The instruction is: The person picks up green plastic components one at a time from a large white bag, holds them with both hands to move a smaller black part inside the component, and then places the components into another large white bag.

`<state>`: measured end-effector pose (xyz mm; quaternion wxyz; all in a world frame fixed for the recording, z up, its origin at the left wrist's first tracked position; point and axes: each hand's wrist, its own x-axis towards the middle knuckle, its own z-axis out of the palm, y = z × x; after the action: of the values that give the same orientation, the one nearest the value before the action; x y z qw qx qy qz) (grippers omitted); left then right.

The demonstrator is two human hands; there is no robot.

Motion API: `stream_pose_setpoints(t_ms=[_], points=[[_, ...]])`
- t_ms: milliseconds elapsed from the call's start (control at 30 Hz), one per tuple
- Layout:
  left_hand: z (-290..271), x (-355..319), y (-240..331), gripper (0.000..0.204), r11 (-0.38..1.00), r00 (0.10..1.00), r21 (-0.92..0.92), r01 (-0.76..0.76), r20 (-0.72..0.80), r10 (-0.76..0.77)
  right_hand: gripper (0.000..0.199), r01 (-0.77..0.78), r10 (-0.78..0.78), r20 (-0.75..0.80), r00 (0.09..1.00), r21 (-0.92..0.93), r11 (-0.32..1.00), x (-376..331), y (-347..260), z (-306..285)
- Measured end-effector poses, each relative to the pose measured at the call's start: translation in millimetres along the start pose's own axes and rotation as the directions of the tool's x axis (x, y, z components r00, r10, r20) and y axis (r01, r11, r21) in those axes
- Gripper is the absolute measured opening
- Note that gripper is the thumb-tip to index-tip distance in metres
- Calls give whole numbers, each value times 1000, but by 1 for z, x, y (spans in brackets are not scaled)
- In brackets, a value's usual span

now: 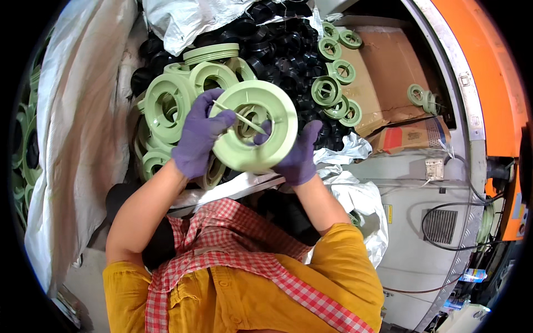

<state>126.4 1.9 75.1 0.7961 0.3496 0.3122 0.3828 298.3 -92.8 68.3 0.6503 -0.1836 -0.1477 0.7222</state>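
Note:
A pale green plastic ring [284,114] with a wide rim and a round central hole is held up in front of my body. My left hand [202,136], in a purple glove, grips its left edge, the thumb bent over the rim. A thin pale green rod [239,116] slants across the hole from beside my left fingers; whether it is joined to the ring I cannot tell. My right hand [300,158], gloved alike, holds the ring from the lower right, and a purple fingertip shows through the hole. Beneath lies a pile of similar green rings [166,105].
Many black plastic parts [283,61] fill the heap beyond. Smaller green rings [326,90] lie along a cardboard sheet [391,72] at the right. White woven sacking [78,133] hangs at the left. A grey machine panel [405,222] with a loose black cable [425,222] stands at the right.

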Motion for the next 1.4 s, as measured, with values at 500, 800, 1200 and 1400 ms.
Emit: stream_pose_setpoints(t_ms=[500, 800, 1200, 1400], points=[[-22, 10, -62, 61, -312, 715, 710, -631, 688, 123, 65, -440, -846, -340, 411, -887, 142, 64, -232, -292], [-16, 8, -57, 40, 979, 963, 189, -75, 269, 22, 37, 90, -763, 299, 573, -948, -304, 23, -121, -83], [-9, 2, -32, 70, 1000, 967, -7, 0, 254, 2, 49, 339, -545, 33, 838, -814, 471, -9, 31, 19], [0, -3, -28, 58, 985, 988, 147, -95, 132, 75, 64, 241, -366, -12, 931, -734, 635, -13, 42, 54]])
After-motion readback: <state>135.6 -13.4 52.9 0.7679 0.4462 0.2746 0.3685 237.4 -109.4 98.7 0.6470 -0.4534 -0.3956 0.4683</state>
